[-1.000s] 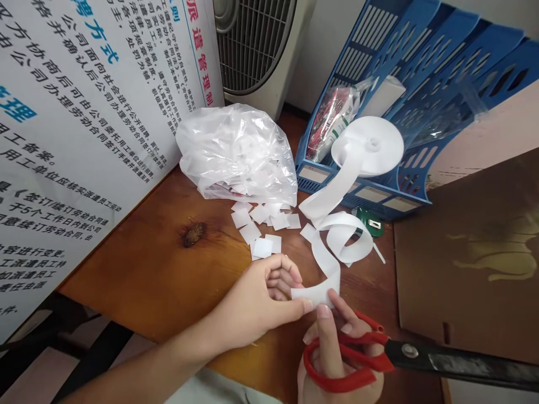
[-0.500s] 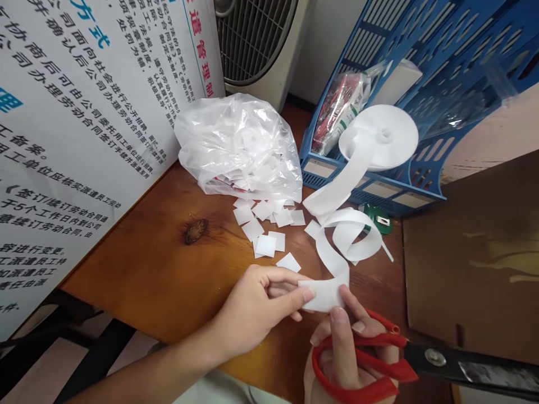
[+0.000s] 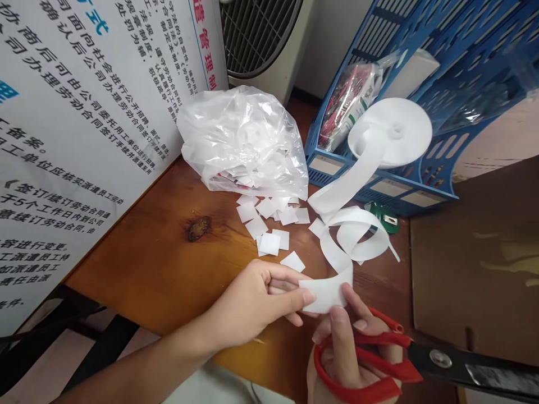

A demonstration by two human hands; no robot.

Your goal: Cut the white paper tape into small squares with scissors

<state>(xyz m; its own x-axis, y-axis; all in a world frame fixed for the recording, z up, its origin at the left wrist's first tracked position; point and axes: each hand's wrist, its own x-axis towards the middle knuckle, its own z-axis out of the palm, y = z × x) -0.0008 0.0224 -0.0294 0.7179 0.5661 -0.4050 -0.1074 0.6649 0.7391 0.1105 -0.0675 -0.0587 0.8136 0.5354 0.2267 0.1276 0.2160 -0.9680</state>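
Observation:
My left hand (image 3: 256, 300) pinches the free end of a white tape strip (image 3: 324, 293) between thumb and fingers. The strip curls back across the wooden table (image 3: 168, 264) to a white roll (image 3: 393, 132) leaning on a blue file rack. My right hand (image 3: 349, 353) is closed in the red handles of a pair of scissors (image 3: 379, 365), its forefinger touching the strip's end; the dark blades point right. Several cut white squares (image 3: 272, 224) lie just beyond my hands.
A clear plastic bag (image 3: 244, 146) holding more white squares sits behind the loose ones. A printed white board (image 3: 84, 112) leans at the left, a fan (image 3: 261, 39) stands behind. The blue file rack (image 3: 379, 179) and a brown cardboard sheet (image 3: 475, 252) fill the right; a green object (image 3: 387, 219) lies by the rack.
One more cut square now lies on the table near my left hand. My left hand has taken a fresh grip on the strip's end, and the view has shifted slightly.

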